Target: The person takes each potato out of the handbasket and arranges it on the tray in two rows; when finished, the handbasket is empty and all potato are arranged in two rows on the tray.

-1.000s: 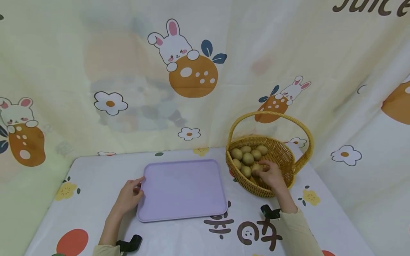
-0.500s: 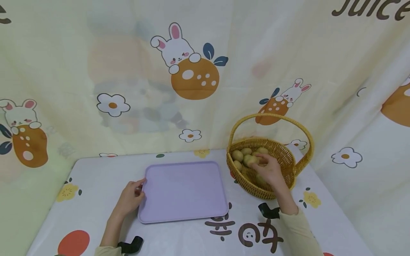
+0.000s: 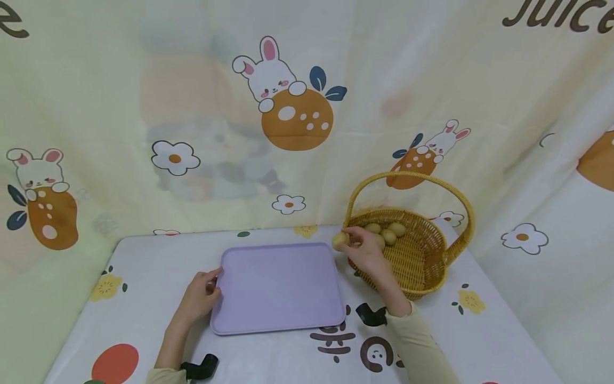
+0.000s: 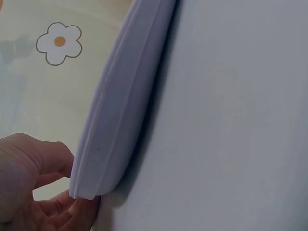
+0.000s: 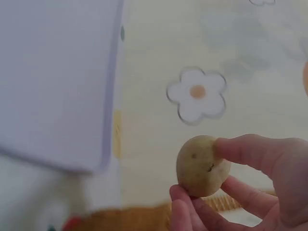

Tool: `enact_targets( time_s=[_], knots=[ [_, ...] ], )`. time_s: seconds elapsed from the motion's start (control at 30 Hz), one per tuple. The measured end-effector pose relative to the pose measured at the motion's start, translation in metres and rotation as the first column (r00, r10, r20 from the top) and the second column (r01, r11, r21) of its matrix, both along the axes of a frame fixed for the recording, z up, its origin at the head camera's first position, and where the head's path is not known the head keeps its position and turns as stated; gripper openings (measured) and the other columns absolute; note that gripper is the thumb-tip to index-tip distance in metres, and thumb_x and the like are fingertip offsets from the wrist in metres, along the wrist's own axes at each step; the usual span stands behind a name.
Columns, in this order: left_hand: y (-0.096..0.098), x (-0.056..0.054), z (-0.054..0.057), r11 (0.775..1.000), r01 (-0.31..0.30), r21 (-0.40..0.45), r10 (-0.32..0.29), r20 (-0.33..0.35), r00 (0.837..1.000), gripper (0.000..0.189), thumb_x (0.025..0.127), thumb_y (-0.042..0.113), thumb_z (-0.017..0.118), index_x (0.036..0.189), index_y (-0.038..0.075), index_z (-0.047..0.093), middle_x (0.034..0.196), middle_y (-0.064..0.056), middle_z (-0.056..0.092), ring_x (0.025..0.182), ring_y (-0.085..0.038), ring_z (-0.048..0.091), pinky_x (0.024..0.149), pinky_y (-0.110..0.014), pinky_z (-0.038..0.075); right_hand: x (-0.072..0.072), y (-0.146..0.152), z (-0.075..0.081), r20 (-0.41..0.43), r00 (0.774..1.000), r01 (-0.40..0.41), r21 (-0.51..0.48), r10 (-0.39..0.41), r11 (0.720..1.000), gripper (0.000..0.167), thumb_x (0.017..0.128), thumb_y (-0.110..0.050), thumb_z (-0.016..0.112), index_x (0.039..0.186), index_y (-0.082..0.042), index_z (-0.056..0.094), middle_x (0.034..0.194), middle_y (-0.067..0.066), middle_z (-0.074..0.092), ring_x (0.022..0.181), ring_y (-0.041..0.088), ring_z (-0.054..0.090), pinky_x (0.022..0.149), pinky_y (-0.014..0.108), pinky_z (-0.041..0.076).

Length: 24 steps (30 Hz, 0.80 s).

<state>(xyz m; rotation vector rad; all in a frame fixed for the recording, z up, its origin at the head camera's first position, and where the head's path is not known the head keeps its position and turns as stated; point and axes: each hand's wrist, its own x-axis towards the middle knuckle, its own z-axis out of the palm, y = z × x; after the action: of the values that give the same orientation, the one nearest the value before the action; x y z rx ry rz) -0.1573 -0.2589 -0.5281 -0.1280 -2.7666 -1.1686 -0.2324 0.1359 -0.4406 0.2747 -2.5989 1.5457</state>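
In the head view my right hand [image 3: 366, 253] is just over the left rim of the wicker basket [image 3: 422, 277]. Its thumb and fingertips pinch a small yellow-brown potato [image 5: 199, 166], which hangs in the air between the basket and the lilac tray [image 3: 278, 288]. Several more potatoes [image 3: 388, 236] lie in the back left of the basket, partly covered by the hand. My left hand [image 3: 199, 296] holds the tray's left edge between thumb and fingers; the left wrist view shows the fingers against the tray's rim [image 4: 113, 110].
The basket's tall arched handle [image 3: 408, 176] rises above its opening. A printed white cloth [image 3: 163, 266] covers the table, and a curtain with rabbits and flowers [image 3: 216, 106] hangs behind it. Both wrists wear black camera mounts [image 3: 201, 367].
My right hand lifts from inside the basket and moves left across its rim with a potato. My left hand stays at the tray's edge.
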Motion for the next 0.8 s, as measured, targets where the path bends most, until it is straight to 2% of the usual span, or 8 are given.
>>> enact_targets(
  time_s=[0.03, 0.1, 0.23, 0.37, 0.47, 0.67, 0.8],
  knots=[
    [0.000, 0.000, 0.000, 1.000, -0.001, -0.002, 0.001, 0.001, 1.000, 0.049, 0.082, -0.006, 0.062, 0.130, -0.011, 0.057, 0.099, -0.021, 0.058, 0.081, -0.024, 0.059, 0.074, -0.037, 0.050, -0.002, -0.006, -0.003, -0.019, 1.000, -0.020, -0.014, 0.020, 1.000, 0.039, 0.081, -0.012, 0.073, 0.116, 0.005, 0.066, 0.098, 0.020, 0.065, 0.083, 0.027, 0.061, 0.069, 0.033, 0.050],
    [0.001, 0.000, 0.000, 1.000, -0.004, -0.008, 0.005, 0.004, 1.000, 0.049, 0.082, -0.006, 0.062, 0.131, -0.011, 0.057, 0.099, -0.021, 0.057, 0.081, -0.024, 0.059, 0.073, -0.037, 0.049, -0.005, -0.020, -0.008, -0.004, 0.999, -0.040, -0.035, 0.040, 0.999, 0.041, 0.081, -0.011, 0.074, 0.118, 0.004, 0.066, 0.101, 0.020, 0.065, 0.085, 0.028, 0.062, 0.071, 0.034, 0.052],
    [0.001, 0.000, 0.001, 1.000, -0.007, -0.011, 0.007, 0.007, 1.000, 0.050, 0.082, -0.006, 0.062, 0.131, -0.010, 0.057, 0.099, -0.021, 0.057, 0.081, -0.023, 0.057, 0.072, -0.036, 0.048, -0.013, -0.051, -0.021, 0.080, 0.993, -0.082, -0.063, 0.087, 0.995, 0.045, 0.083, -0.012, 0.075, 0.123, 0.002, 0.063, 0.105, 0.022, 0.066, 0.090, 0.032, 0.065, 0.078, 0.039, 0.054],
    [0.001, -0.001, 0.001, 1.000, -0.004, -0.015, 0.004, 0.002, 1.000, 0.050, 0.080, -0.006, 0.061, 0.130, -0.011, 0.057, 0.099, -0.021, 0.058, 0.081, -0.023, 0.057, 0.074, -0.037, 0.048, -0.018, -0.083, -0.038, 0.114, 0.987, -0.106, -0.059, 0.113, 0.993, 0.044, 0.081, -0.012, 0.077, 0.121, 0.002, 0.064, 0.100, 0.018, 0.068, 0.085, 0.026, 0.066, 0.075, 0.034, 0.054],
    [0.002, -0.002, 0.002, 1.000, 0.001, -0.030, -0.001, 0.005, 1.000, 0.051, 0.080, -0.007, 0.060, 0.130, -0.012, 0.056, 0.101, -0.022, 0.058, 0.082, -0.024, 0.058, 0.075, -0.039, 0.048, -0.018, -0.104, -0.047, 0.121, 0.982, -0.139, -0.071, 0.147, 0.988, 0.041, 0.080, -0.010, 0.078, 0.117, 0.002, 0.065, 0.099, 0.017, 0.068, 0.083, 0.024, 0.066, 0.072, 0.031, 0.053],
    [0.003, -0.004, 0.002, 0.999, -0.002, -0.047, 0.003, 0.019, 1.000, 0.050, 0.082, -0.006, 0.060, 0.131, -0.011, 0.056, 0.103, -0.022, 0.057, 0.083, -0.026, 0.059, 0.075, -0.040, 0.049, -0.016, -0.141, -0.058, 0.111, 0.970, -0.210, -0.079, 0.218, 0.975, 0.037, 0.078, -0.009, 0.078, 0.112, 0.001, 0.067, 0.101, 0.019, 0.067, 0.088, 0.028, 0.065, 0.077, 0.032, 0.053],
    [0.001, -0.003, -0.001, 0.999, 0.000, -0.046, 0.000, 0.011, 1.000, 0.050, 0.081, -0.006, 0.061, 0.130, -0.011, 0.056, 0.101, -0.022, 0.057, 0.081, -0.025, 0.057, 0.074, -0.040, 0.048, -0.012, -0.163, -0.068, 0.116, 0.966, -0.227, -0.060, 0.233, 0.972, 0.036, 0.076, -0.010, 0.079, 0.109, -0.001, 0.068, 0.099, 0.016, 0.067, 0.088, 0.026, 0.063, 0.076, 0.030, 0.051]
  ],
)
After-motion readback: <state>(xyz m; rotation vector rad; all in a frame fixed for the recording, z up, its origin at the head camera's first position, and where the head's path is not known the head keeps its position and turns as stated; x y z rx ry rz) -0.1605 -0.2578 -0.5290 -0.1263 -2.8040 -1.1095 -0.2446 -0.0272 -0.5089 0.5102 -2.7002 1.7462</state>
